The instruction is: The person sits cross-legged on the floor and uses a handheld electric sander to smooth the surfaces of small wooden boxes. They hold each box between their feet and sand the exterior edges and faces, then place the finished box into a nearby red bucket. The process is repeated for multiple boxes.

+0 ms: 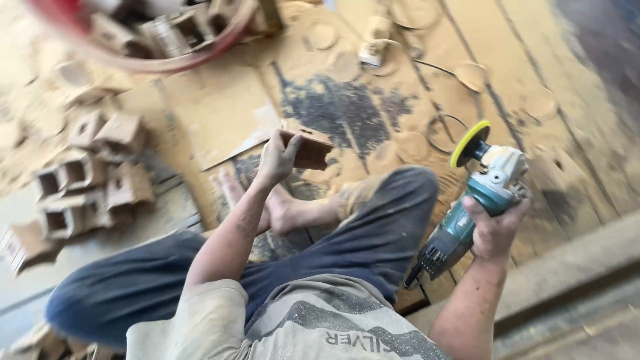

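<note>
The block (pixel 308 148), a small brown wooden piece, sits just above the middle of the frame, pinched at its left end by the left hand (pixel 275 160), thumb on top and fingers curled under, so the grip is closed on it. The arm runs down from it toward the lower middle. At right of centre the right hand (pixel 495 230) is wrapped tight round the body of a green and grey grinder (pixel 475 207); its yellow disc (pixel 469 143) points up and left, well apart from the block. The tool's dark tail end slants down toward the knee.

Below both, the person sits cross-legged in dusty blue trousers (pixel 360 233), one bare foot (pixel 270 203) showing just under the block. A pale shirt (pixel 300 327) fills the bottom edge.

At left lies a heap of similar hollow wooden pieces (pixel 80 180). A red basin (pixel 153 33) holding more of them is at the upper left, blurred. Sawdust and round cut-outs (pixel 473 75) cover the board floor (pixel 587 167) across the upper right
</note>
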